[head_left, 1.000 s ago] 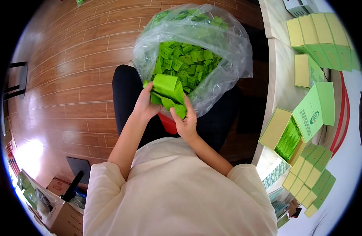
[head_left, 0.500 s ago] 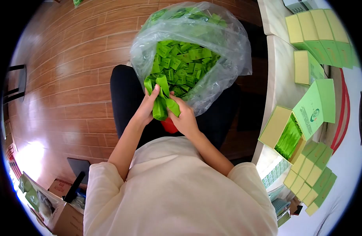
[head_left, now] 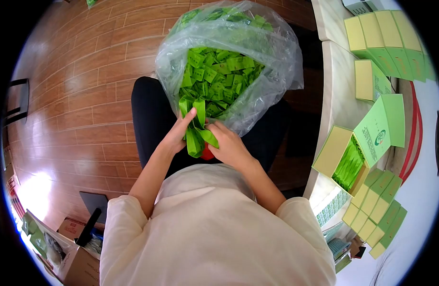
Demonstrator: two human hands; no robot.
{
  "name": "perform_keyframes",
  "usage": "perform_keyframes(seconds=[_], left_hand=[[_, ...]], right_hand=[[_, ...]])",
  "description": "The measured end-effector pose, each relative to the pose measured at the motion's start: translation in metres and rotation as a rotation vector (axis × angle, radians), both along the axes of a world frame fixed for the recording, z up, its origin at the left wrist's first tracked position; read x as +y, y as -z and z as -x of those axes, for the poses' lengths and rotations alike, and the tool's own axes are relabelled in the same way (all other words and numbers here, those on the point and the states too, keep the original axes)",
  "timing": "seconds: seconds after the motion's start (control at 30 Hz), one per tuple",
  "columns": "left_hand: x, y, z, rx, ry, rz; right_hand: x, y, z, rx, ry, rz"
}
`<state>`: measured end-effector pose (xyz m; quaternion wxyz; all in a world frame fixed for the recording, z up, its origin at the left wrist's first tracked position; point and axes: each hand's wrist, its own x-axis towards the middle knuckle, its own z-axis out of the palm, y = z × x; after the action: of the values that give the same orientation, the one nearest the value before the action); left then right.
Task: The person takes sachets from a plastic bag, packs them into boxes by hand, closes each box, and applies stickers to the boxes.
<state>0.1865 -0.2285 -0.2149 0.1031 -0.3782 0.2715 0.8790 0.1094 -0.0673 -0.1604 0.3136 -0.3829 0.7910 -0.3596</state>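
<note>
Several green packets (head_left: pixel 194 138) are gripped between my two hands, just in front of my lap. My left hand (head_left: pixel 180 130) is closed on them from the left, its thumb pointing up along them. On the right side, my right hand (head_left: pixel 225 142) pinches an end of the packets. Past my hands a clear plastic bag (head_left: pixel 281 57) stands open, holding many small green packets (head_left: pixel 219 76). Part of something red (head_left: pixel 207 153) shows below my hands.
On the right, a pale table (head_left: pixel 341 86) bears an open box (head_left: pixel 334 150) with green packets inside, rows of closed green-and-cream boxes (head_left: pixel 379 35) and smaller stacked boxes (head_left: pixel 372 200). Cardboard boxes (head_left: pixel 79 267) stand at the lower left. A dark stool (head_left: pixel 21 100) is at the far left.
The packets have turned from lying broad across my hands to hanging as narrow strips between them. Both hands have moved slightly closer to my body, and my right hand has shifted its hold.
</note>
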Motion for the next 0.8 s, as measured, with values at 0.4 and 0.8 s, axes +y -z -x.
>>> perform_keyframes(seconds=[0.4, 0.8], left_hand=[[0.017, 0.034, -0.037, -0.144, -0.077, -0.097], [0.033, -0.008, -0.046, 0.048, 0.0, 0.177]], right_hand=[[0.021, -0.005, 0.004, -0.378, 0.058, -0.209], [0.003, 0.036, -0.036, -0.233, 0.263, -0.365]])
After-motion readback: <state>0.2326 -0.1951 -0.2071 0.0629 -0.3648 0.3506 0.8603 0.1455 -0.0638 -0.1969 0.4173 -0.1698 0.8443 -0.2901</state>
